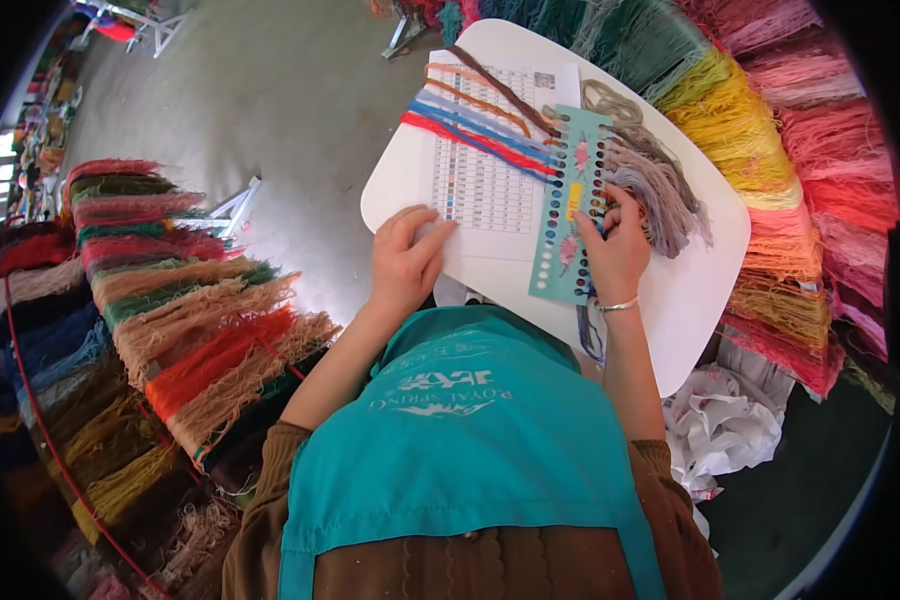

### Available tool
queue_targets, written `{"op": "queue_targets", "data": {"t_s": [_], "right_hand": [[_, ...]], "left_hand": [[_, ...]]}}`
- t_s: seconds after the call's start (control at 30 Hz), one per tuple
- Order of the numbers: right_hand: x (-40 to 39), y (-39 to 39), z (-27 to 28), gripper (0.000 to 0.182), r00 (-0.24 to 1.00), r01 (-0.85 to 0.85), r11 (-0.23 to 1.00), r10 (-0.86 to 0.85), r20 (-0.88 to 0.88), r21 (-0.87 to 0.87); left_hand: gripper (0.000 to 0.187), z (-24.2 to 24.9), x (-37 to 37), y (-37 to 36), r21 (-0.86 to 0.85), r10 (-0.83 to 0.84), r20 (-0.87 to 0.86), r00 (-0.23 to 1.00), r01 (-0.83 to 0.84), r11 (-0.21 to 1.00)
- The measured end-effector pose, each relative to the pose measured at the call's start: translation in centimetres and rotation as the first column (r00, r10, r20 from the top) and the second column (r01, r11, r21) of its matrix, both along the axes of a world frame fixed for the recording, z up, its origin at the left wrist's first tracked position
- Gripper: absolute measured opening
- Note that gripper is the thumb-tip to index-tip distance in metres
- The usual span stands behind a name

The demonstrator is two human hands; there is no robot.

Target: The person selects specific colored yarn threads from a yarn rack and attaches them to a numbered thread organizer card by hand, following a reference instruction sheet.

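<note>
A teal punched thread card (556,264) with pink flowers and a yellow label lies over a printed color chart (500,215) on a white board (705,285). Red, blue, orange and brown threads (500,140) pass out of its left holes; grey and mauve threads (660,195) hang from its right side. My right hand (618,250), wearing a bracelet, closes on the card's right edge, thumb on its face; whether a strand is between the fingertips is hidden. My left hand (407,258) rests at the chart's lower left edge, fingers apart, holding nothing.
Skeins of yellow, pink and red thread (730,130) hang close along the board's right side. More skeins (185,300) fill a rack at left. A crumpled white plastic bag (725,420) sits below the board's right edge. Metal stand legs (232,208) stand on the grey floor.
</note>
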State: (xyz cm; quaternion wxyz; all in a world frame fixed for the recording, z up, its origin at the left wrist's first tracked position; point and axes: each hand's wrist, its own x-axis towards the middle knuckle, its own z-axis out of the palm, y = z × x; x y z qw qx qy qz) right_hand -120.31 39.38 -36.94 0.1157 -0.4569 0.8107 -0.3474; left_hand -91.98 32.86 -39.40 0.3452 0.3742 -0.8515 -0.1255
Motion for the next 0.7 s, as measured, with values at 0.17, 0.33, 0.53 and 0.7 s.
{"op": "queue_targets", "data": {"t_s": [0.17, 0.33, 0.53, 0.7], "right_hand": [[-0.03, 0.0, -0.19, 0.053, 1.0, -0.005, 1.0, 0.004, -0.024, -0.021], [-0.01, -0.05, -0.11, 0.052, 1.0, -0.01, 1.0, 0.01, -0.027, -0.023], [-0.1, -0.01, -0.19, 0.052, 1.0, -0.016, 1.0, 0.015, -0.025, -0.026], [-0.06, -0.02, -0.15, 0.051, 1.0, -0.011, 1.0, 0.01, -0.029, -0.026]], "left_hand": [[0.035, 0.15, 0.02, -0.04, 0.01, 0.001, -0.026, 1.0, -0.001, 1.0], [0.034, 0.15, 0.1, 0.03, 0.027, -0.005, -0.048, 0.999, 0.007, 1.0], [0.035, 0.25, 0.14, 0.06, 0.029, -0.007, -0.03, 1.0, 0.008, 1.0], [0.036, 0.37, 0.18, 0.16, 0.04, -0.009, -0.028, 1.0, 0.01, 0.999]]}}
